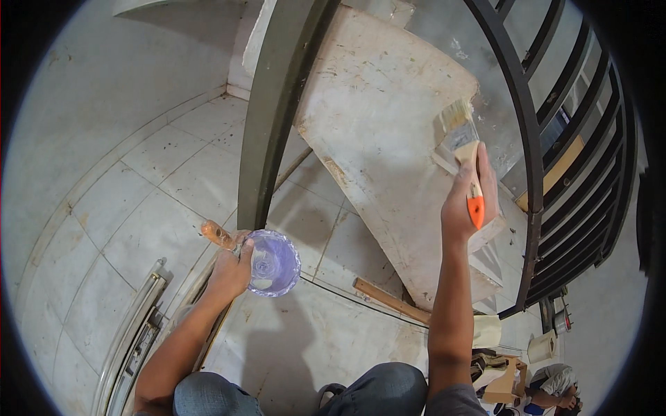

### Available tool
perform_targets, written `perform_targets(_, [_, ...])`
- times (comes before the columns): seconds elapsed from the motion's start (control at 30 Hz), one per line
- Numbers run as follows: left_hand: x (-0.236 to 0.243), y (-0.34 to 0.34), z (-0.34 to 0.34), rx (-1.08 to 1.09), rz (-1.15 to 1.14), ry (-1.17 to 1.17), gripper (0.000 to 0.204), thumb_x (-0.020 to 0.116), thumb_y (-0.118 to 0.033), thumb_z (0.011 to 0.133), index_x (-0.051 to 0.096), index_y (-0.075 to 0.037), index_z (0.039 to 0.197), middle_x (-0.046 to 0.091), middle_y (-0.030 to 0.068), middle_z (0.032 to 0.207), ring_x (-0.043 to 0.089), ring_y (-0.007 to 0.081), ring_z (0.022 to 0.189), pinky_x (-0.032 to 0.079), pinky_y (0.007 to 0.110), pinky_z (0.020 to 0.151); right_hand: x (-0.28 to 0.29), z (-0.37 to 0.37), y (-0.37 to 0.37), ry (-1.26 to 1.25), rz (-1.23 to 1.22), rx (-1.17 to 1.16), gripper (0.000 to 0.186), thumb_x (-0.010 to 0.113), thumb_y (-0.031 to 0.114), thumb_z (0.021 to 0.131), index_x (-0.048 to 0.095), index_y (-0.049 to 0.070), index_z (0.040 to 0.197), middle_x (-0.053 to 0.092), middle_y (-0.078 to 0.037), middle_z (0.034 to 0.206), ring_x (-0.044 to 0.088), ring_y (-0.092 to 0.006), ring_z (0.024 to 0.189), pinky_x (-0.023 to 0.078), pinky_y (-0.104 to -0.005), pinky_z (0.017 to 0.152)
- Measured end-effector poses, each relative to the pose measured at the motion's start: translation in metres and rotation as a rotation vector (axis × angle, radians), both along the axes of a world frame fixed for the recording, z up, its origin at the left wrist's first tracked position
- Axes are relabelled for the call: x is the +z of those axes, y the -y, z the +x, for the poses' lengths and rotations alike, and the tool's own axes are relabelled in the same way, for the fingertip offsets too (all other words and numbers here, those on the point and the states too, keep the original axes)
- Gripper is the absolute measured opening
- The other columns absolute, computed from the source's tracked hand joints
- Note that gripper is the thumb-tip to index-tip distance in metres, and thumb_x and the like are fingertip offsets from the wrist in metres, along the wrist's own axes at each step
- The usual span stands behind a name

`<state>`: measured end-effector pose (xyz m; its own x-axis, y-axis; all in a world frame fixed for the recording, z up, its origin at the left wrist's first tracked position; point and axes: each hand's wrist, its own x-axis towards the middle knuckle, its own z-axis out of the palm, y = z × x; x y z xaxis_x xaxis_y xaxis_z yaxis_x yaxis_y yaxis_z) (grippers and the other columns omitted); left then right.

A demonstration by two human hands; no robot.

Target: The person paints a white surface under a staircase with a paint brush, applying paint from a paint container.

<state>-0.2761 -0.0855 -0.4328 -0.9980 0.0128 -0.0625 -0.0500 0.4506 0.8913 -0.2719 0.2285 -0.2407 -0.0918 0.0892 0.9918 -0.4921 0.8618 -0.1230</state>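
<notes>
Down low, the left hand [232,274] has its fingers closed on the purple tub [273,263] at the rim, an orange handle [218,235] jutting alongside; farther up, the right hand [463,201] grips the paintbrush [460,136], bristles near the pale slab's edge [374,132]. Beyond curves dark railing [534,173].

faded blue jeans [388,390], grey sleeve [454,402]

Tub [286,262] is showing purple, whitish-smeared inside. Brush handle [469,152] is showing cream with orange tip [476,211]. Railing [535,201] is showing near-black; beam [276,118], olive-grey; jeans [385,388], blue.
</notes>
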Motion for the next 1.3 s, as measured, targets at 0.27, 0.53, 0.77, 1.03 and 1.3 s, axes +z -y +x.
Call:
perform_targets(0.27, [-0.007,-0.004,-0.001,-0.056,0.050,-0.232,0.041,0.044,-0.036,0.100,0.055,-0.006,0.125,0.061,0.0285,0.113,0.055,0.0461,0.112,0.041,0.046,0.097,-0.030,-0.065,-0.023,-0.138,0.424,-0.271,0.042,0.065,-0.002,0.080,0.062,-0.001,0.122,0.061,-0.013,0.081,0.059,-0.0243,0.068,0.050,-0.0346,0.060])
perform_targets(0.53, [0.009,0.001,0.008,-0.011,-0.004,-0.093,0.041,0.044,-0.038,0.099,0.054,-0.010,0.128,0.061,0.0285,0.114,0.054,0.0453,0.114,0.041,0.047,0.096,-0.037,-0.044,0.006,0.059,0.202,0.002,0.025,0.066,0.000,0.082,0.069,-0.001,0.108,0.066,-0.012,0.079,0.063,-0.0236,0.066,0.051,-0.0316,0.063])
perform_targets(0.77, [0.000,0.007,0.004,-0.025,-0.009,-0.047,0.042,0.044,-0.039,0.099,0.053,-0.009,0.128,0.059,0.0291,0.117,0.053,0.0456,0.115,0.041,0.048,0.095,0.002,-0.053,-0.008,-0.108,0.453,-0.265,0.029,0.067,-0.003,0.079,0.066,-0.002,0.108,0.065,-0.013,0.089,0.061,-0.0250,0.075,0.052,-0.0357,0.066])
perform_targets(1.03, [0.005,0.001,0.008,-0.049,0.075,-0.188,0.037,0.048,-0.030,0.098,0.056,-0.003,0.123,0.061,0.0262,0.114,0.056,0.0433,0.112,0.042,0.045,0.096,-0.090,-0.044,0.029,0.349,0.455,0.147,0.037,0.070,0.000,0.078,0.066,0.003,0.115,0.067,-0.014,0.092,0.065,-0.0278,0.082,0.054,-0.0350,0.072])
perform_targets(1.3, [0.009,0.003,0.007,-0.046,0.026,-0.084,0.040,0.045,-0.033,0.099,0.054,-0.006,0.127,0.060,0.0277,0.116,0.054,0.0450,0.114,0.042,0.046,0.097,0.057,-0.029,-0.003,0.149,0.530,-0.156,0.028,0.065,0.010,0.087,0.067,0.009,0.115,0.069,-0.010,0.089,0.067,-0.0256,0.074,0.053,-0.0348,0.070])
